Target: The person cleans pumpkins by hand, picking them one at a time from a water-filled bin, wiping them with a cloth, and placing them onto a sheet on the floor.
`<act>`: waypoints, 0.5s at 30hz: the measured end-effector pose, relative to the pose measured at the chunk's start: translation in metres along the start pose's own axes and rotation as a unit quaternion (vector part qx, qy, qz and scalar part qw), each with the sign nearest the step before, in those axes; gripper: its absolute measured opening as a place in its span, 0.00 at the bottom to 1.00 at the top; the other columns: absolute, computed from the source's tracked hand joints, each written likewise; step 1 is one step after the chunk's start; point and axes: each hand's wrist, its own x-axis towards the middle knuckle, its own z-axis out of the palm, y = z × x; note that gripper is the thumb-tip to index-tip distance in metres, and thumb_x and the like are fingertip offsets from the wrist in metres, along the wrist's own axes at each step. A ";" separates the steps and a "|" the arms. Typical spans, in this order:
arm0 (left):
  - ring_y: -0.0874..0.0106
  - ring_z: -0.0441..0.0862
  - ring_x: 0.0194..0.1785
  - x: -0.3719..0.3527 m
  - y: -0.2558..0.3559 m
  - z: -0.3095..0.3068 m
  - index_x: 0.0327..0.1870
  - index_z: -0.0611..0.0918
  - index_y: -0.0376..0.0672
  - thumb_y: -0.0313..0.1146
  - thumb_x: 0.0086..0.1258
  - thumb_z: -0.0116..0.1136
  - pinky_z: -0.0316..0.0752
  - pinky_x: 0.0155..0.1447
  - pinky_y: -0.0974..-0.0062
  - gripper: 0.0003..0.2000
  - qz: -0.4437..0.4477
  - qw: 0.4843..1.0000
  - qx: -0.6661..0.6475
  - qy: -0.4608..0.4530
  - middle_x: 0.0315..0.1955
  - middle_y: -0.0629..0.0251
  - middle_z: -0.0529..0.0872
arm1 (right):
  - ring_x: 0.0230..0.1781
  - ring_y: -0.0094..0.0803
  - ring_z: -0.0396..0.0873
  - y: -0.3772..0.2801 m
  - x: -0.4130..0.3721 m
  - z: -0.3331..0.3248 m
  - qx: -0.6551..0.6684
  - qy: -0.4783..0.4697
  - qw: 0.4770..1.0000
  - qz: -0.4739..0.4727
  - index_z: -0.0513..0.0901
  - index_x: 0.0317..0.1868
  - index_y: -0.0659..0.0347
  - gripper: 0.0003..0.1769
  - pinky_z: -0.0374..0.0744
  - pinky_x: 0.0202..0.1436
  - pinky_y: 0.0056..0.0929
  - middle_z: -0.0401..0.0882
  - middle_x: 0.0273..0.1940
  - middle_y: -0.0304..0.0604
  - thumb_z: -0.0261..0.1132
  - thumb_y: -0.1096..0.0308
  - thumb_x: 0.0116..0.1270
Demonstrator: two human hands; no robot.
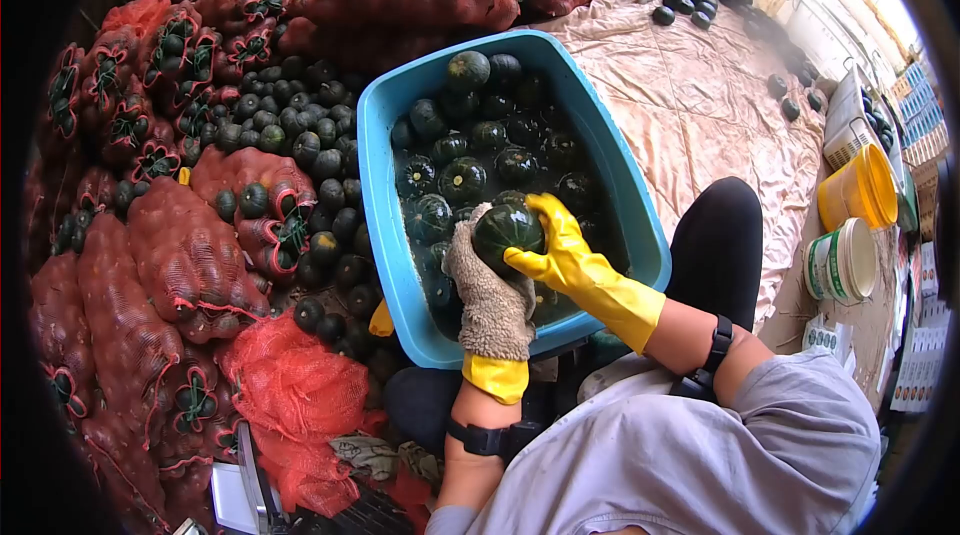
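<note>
A round, dark green squash (pixel 508 235) is gripped between my two hands over the near part of a blue tub (pixel 650 275). My left hand (pixel 492 295), in a fuzzy beige mitt over a yellow rubber glove, presses against its left side and underside. On its right side, my right hand (pixel 565 255) in a yellow rubber glove holds it with thumb and fingers spread around it. Dark water fills the tub, and several wet green squashes (pixel 463 178) float in it. The mitt hides part of the held squash.
Red mesh sacks (pixel 200 255) full of produce are piled on the left and at the back. Loose squashes (pixel 325 125) lie heaped beside the tub. To the right are a beige sheet (pixel 700 115), a yellow bucket (pixel 850 190) and a white bucket (pixel 840 260).
</note>
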 end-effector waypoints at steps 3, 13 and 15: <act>0.62 0.87 0.44 -0.009 0.016 -0.001 0.49 0.88 0.47 0.56 0.77 0.52 0.84 0.48 0.58 0.22 -0.070 0.991 0.112 -0.026 0.43 0.61 0.90 | 0.71 0.34 0.76 -0.001 -0.010 -0.013 0.066 -0.091 0.992 0.060 0.68 0.82 0.53 0.55 0.77 0.73 0.36 0.77 0.69 0.47 0.86 0.66 0.55; 0.65 0.82 0.36 -0.027 0.064 0.008 0.42 0.86 0.43 0.49 0.76 0.55 0.80 0.46 0.67 0.17 0.026 0.995 0.095 0.029 0.38 0.58 0.90 | 0.58 0.40 0.86 0.030 0.106 -0.204 0.525 0.199 0.824 0.079 0.81 0.67 0.56 0.27 0.84 0.67 0.51 0.86 0.57 0.44 0.72 0.50 0.76; 0.65 0.84 0.43 0.007 0.064 -0.013 0.44 0.87 0.46 0.49 0.79 0.55 0.79 0.54 0.68 0.16 0.121 0.990 0.078 -0.003 0.41 0.60 0.90 | 0.59 0.37 0.85 0.039 0.106 -0.185 0.533 0.116 0.834 0.079 0.81 0.67 0.59 0.27 0.82 0.68 0.46 0.86 0.59 0.46 0.69 0.50 0.79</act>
